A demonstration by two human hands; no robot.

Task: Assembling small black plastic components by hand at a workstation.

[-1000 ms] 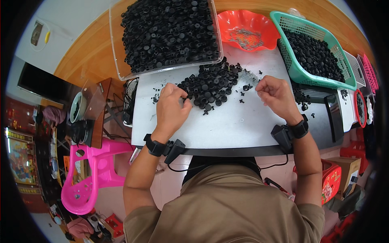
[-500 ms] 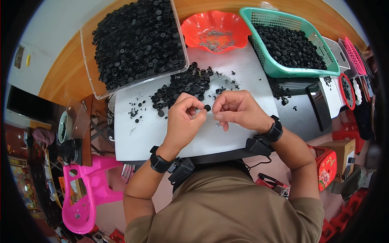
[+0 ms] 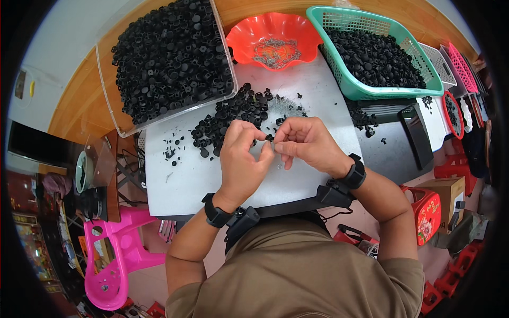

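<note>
Over the white tabletop [image 3: 212,183], my left hand [image 3: 243,159] pinches a small round black plastic cap [image 3: 269,138] between thumb and fingertips. Pressed up against that cap are the closed fingertips of my right hand [image 3: 306,144]. A thin greyish sliver shows at the right fingertips, too small to name. Just beyond my hands lies a loose pile of black plastic caps [image 3: 233,116], with a patch of fine metal pins [image 3: 286,106] to its right. A tiny pale curved bit [image 3: 279,166] rests on the tabletop below my fingers.
A clear bin [image 3: 124,132] heaped with black caps stands at the back left. Beside it are a red wavy-rimmed bowl [image 3: 241,45] of metal pins and a green basket [image 3: 366,94] full of black parts. A pink stool [image 3: 114,281] stands at the lower left.
My right fingertips have moved left and now meet the black cap in my left hand; before, a small gap lay between them. The whole view has shifted slightly.
</note>
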